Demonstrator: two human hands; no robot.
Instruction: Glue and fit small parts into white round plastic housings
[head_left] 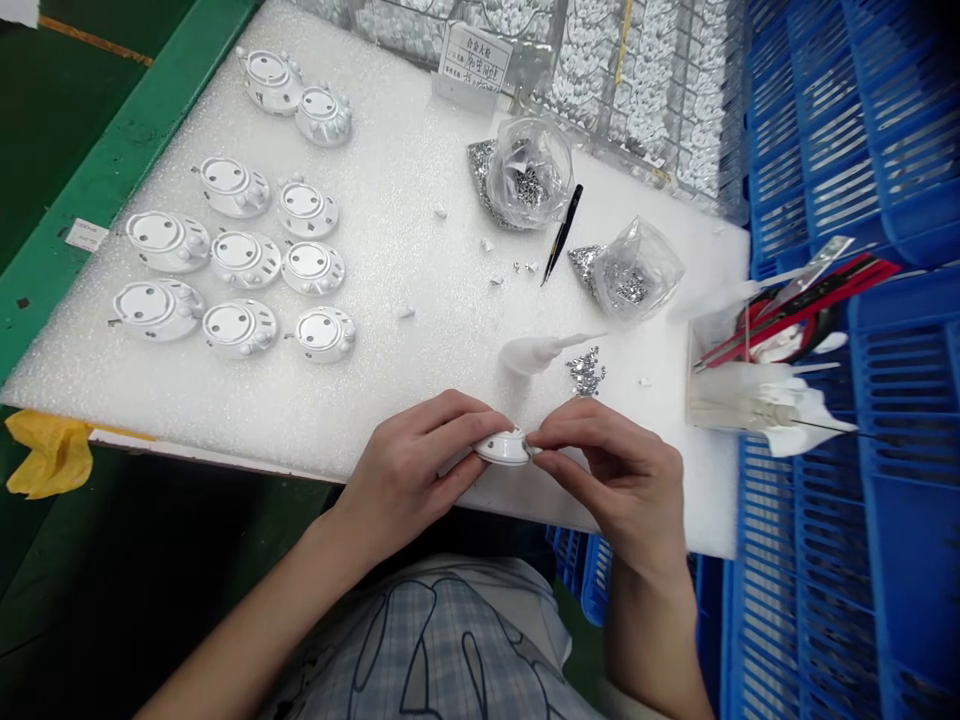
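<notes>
Near the front edge of the white foam sheet (420,370), my left hand (420,455) pinches a small white oval model part (501,449) between thumb and fingers. At the part's right end, my right hand (619,470) has thumb and forefinger closed on a tiny piece, too small to name. Just beyond my hands lie a white squeeze bottle (529,354) with a thin nozzle and a scatter of small silvery bits (586,372). Several similar white oval parts (244,258) stand in rough rows to the left.
Two clear bags of silvery bits (529,175) (630,280) flank black tweezers (562,235). Behind is a compartmented tray (637,90) with a handwritten label (474,60). A tool holder (709,395) stands right, beside blue crates (795,560). Small white pieces (406,312) lie scattered.
</notes>
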